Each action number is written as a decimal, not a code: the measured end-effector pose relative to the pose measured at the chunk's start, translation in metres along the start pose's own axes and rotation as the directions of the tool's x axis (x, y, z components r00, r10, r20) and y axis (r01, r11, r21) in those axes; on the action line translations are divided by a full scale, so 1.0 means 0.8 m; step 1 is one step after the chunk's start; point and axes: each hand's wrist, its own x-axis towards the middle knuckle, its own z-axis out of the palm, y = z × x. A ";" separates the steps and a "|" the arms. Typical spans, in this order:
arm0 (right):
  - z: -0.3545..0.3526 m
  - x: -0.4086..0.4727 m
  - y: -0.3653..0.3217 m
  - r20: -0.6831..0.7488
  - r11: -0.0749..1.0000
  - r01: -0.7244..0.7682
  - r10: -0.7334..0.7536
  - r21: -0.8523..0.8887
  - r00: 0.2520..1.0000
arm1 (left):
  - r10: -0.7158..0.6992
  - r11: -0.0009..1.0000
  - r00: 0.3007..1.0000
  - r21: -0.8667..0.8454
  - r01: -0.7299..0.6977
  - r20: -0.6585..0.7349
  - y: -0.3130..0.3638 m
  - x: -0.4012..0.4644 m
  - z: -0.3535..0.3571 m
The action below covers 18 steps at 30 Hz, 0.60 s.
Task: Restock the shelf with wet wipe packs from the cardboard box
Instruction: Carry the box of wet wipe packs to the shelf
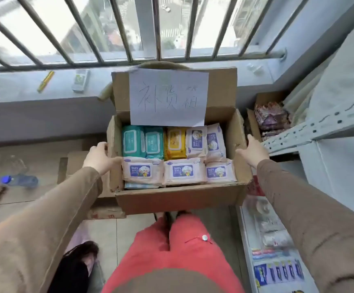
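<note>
Barred window (129, 28) and grey sill behind, tiled floor (34, 199) below; metal shelf (319, 127) at right edge. Cardboard box (180, 199) open, centre, rear flap upright with handwritten paper sign (168, 97). Wet wipe packs (180, 157) fill box: two teal, one yellow, pink ones at right and along front row. Left hand (96, 158) grips left box wall, thumb curled over rim. Right hand (252, 152) flat against right wall, fingers straight. Blue-capped bottle (18, 180) lying on floor, left
</note>
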 end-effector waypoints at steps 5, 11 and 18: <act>0.010 0.053 -0.001 0.081 0.992 -0.127 0.128 -0.014 0.988 | -0.174 0.982 0.973 -0.051 0.184 0.154 -0.010 0.062 0.009; 0.022 0.121 0.021 0.196 0.951 -0.303 0.287 0.057 0.938 | -0.302 0.936 0.911 -0.095 0.340 0.280 -0.011 0.118 0.031; 0.037 0.149 0.001 0.222 0.938 -0.254 0.306 -0.236 0.926 | -0.340 0.928 0.917 0.236 0.290 0.210 -0.003 0.145 0.051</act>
